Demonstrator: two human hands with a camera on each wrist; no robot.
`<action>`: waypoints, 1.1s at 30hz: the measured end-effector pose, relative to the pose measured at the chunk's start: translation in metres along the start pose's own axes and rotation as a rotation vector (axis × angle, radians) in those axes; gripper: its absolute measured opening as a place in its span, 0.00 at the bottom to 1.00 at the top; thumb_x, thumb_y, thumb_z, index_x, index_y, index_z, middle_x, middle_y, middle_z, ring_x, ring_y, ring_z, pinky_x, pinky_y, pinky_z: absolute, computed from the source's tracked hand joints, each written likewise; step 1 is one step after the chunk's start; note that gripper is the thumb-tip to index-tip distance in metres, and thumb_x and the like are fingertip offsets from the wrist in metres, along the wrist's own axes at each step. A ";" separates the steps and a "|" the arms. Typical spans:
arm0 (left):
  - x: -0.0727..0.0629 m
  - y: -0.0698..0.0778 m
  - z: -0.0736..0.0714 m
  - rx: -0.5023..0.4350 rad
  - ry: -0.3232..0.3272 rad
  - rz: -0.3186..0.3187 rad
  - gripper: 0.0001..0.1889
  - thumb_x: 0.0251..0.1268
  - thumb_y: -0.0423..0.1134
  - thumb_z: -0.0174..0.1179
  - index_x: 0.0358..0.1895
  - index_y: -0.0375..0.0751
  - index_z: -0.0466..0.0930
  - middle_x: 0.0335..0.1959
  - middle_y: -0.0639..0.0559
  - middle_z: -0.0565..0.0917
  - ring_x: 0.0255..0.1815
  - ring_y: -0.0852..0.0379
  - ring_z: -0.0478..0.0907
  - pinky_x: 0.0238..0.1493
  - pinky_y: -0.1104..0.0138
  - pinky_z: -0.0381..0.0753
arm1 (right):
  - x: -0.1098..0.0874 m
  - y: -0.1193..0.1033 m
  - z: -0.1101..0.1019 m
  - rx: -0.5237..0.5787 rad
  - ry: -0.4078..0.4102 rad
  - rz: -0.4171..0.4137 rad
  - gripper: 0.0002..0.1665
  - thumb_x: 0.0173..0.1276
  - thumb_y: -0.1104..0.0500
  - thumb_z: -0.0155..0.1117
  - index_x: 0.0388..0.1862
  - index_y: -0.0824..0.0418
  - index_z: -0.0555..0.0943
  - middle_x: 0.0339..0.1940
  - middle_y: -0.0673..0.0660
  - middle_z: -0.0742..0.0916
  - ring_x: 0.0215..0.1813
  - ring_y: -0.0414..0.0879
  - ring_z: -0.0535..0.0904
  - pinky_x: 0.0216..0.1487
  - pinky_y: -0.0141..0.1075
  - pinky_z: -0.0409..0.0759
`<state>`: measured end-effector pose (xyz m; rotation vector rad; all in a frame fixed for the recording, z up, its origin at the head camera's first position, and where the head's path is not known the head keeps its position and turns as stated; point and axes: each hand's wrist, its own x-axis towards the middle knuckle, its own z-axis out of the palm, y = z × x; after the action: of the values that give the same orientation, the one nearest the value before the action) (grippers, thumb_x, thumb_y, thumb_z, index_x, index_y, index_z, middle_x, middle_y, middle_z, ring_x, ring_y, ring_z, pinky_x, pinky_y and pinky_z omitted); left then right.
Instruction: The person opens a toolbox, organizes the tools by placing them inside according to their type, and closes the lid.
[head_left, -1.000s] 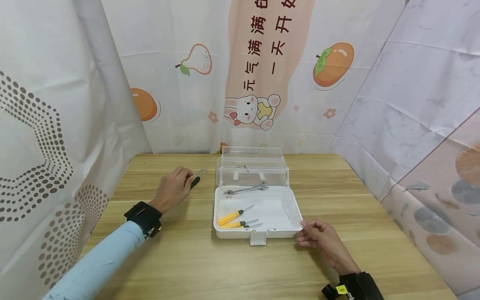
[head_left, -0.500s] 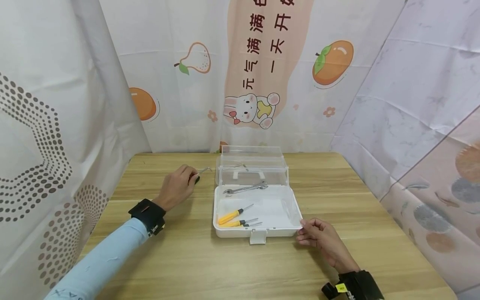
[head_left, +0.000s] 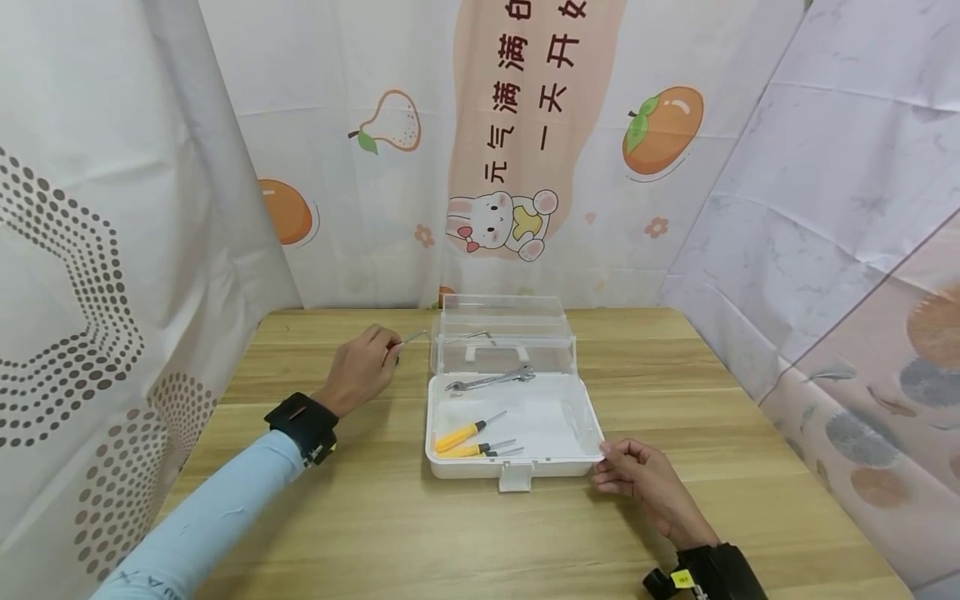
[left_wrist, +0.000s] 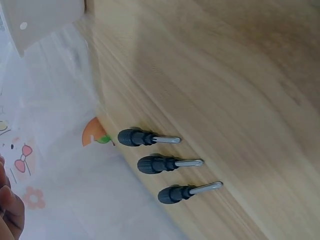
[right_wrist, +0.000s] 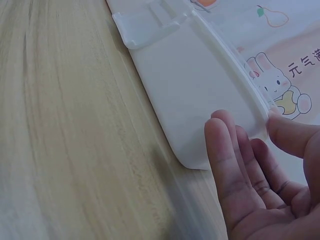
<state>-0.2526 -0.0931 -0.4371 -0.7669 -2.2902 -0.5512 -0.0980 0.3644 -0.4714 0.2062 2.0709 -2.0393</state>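
Note:
My left hand point(head_left: 362, 371) pinches a silver L-shaped hex key point(head_left: 415, 337), its bent end close to the left side of the open toolbox's clear lid point(head_left: 506, 357). Only a few fingers point(left_wrist: 11, 212) show at the edge of the left wrist view. At the front right corner of the white toolbox point(head_left: 468, 469), my right hand point(head_left: 647, 479) holds the rim, thumb point(right_wrist: 287, 134) on top and fingers by the outer wall. Inside lie yellow-handled screwdrivers point(head_left: 459, 435) at the left and wrenches point(head_left: 491, 379) at the back. Another hex key point(head_left: 468, 336) shows through the clear lid.
Three short black-handled screwdrivers point(left_wrist: 157, 163) lie in a row near the table's back edge, hidden behind my left hand in the head view. The latch point(head_left: 515, 477) hangs down at the toolbox's front. Printed curtains point(head_left: 360, 200) enclose the wooden table point(head_left: 517, 550).
My left hand has moved a little to the right with the hex key, bringing its bent end closer to the toolbox. My right hand has stayed at the corner.

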 end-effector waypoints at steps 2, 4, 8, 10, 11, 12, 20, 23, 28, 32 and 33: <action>0.001 0.000 0.001 -0.001 0.001 0.000 0.03 0.68 0.30 0.66 0.40 0.33 0.83 0.32 0.46 0.80 0.24 0.57 0.74 0.21 0.68 0.72 | 0.000 0.000 0.000 0.001 -0.001 0.002 0.17 0.78 0.53 0.64 0.43 0.68 0.78 0.40 0.62 0.88 0.40 0.50 0.88 0.48 0.44 0.86; 0.003 0.001 0.002 -0.005 0.001 0.000 0.04 0.69 0.31 0.66 0.40 0.33 0.83 0.32 0.46 0.80 0.24 0.57 0.74 0.21 0.67 0.72 | 0.000 0.000 0.000 0.004 -0.001 0.004 0.16 0.78 0.53 0.64 0.43 0.67 0.78 0.40 0.62 0.88 0.40 0.50 0.88 0.48 0.44 0.86; 0.005 0.003 0.004 0.000 -0.006 -0.003 0.04 0.70 0.32 0.65 0.40 0.33 0.83 0.32 0.46 0.80 0.24 0.57 0.74 0.21 0.67 0.73 | 0.000 0.000 0.000 0.005 0.004 0.008 0.16 0.77 0.53 0.65 0.42 0.67 0.78 0.39 0.62 0.88 0.40 0.50 0.88 0.48 0.44 0.86; 0.007 0.003 0.004 -0.001 -0.006 -0.001 0.04 0.69 0.31 0.66 0.40 0.33 0.83 0.32 0.46 0.80 0.24 0.57 0.74 0.21 0.67 0.73 | 0.000 0.000 0.000 0.001 0.006 0.009 0.16 0.77 0.53 0.65 0.42 0.67 0.78 0.39 0.62 0.88 0.40 0.50 0.88 0.47 0.44 0.86; 0.007 0.004 0.005 -0.002 -0.005 -0.001 0.04 0.69 0.31 0.66 0.40 0.33 0.83 0.32 0.46 0.80 0.24 0.57 0.73 0.21 0.67 0.73 | 0.000 0.000 0.000 0.000 0.006 0.010 0.17 0.77 0.53 0.65 0.42 0.67 0.78 0.39 0.63 0.88 0.40 0.50 0.88 0.47 0.44 0.86; 0.008 0.004 0.005 -0.003 -0.004 0.000 0.03 0.69 0.31 0.66 0.40 0.34 0.83 0.32 0.46 0.80 0.24 0.57 0.73 0.21 0.68 0.72 | 0.000 0.000 0.000 -0.002 0.006 0.010 0.17 0.77 0.53 0.65 0.42 0.67 0.78 0.39 0.62 0.88 0.40 0.50 0.88 0.47 0.44 0.86; 0.014 0.007 0.007 -0.012 0.005 0.013 0.03 0.70 0.32 0.65 0.40 0.34 0.83 0.34 0.45 0.81 0.26 0.55 0.76 0.23 0.65 0.76 | 0.001 0.001 0.000 0.006 0.005 0.004 0.16 0.77 0.53 0.64 0.43 0.68 0.78 0.39 0.62 0.88 0.39 0.50 0.88 0.47 0.44 0.86; 0.016 0.008 0.009 -0.019 0.016 0.020 0.03 0.70 0.32 0.65 0.39 0.34 0.83 0.34 0.45 0.81 0.26 0.54 0.77 0.24 0.64 0.77 | 0.001 0.002 0.000 0.015 0.005 0.003 0.16 0.77 0.54 0.64 0.43 0.67 0.78 0.39 0.62 0.88 0.39 0.50 0.88 0.47 0.44 0.86; 0.020 0.010 0.013 -0.018 0.017 0.026 0.04 0.70 0.32 0.64 0.38 0.33 0.84 0.33 0.44 0.81 0.26 0.54 0.78 0.24 0.64 0.78 | 0.001 0.003 0.001 0.017 0.007 0.004 0.16 0.77 0.53 0.65 0.42 0.67 0.78 0.39 0.63 0.88 0.39 0.50 0.88 0.47 0.45 0.86; 0.022 0.012 0.015 -0.012 0.009 0.018 0.04 0.71 0.32 0.64 0.38 0.34 0.84 0.33 0.45 0.81 0.26 0.54 0.78 0.24 0.63 0.78 | 0.001 0.003 0.001 0.018 0.014 0.004 0.16 0.77 0.53 0.65 0.41 0.67 0.78 0.39 0.62 0.88 0.39 0.50 0.88 0.47 0.45 0.86; 0.022 0.012 0.016 -0.010 0.007 0.017 0.04 0.71 0.32 0.64 0.38 0.34 0.84 0.33 0.45 0.81 0.26 0.54 0.78 0.24 0.63 0.78 | 0.001 0.003 0.001 0.018 0.017 0.004 0.16 0.77 0.53 0.65 0.41 0.67 0.78 0.38 0.62 0.88 0.39 0.50 0.88 0.47 0.44 0.86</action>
<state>-0.2653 -0.0670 -0.4306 -0.7875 -2.2740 -0.5577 -0.0982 0.3637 -0.4742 0.2308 2.0614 -2.0612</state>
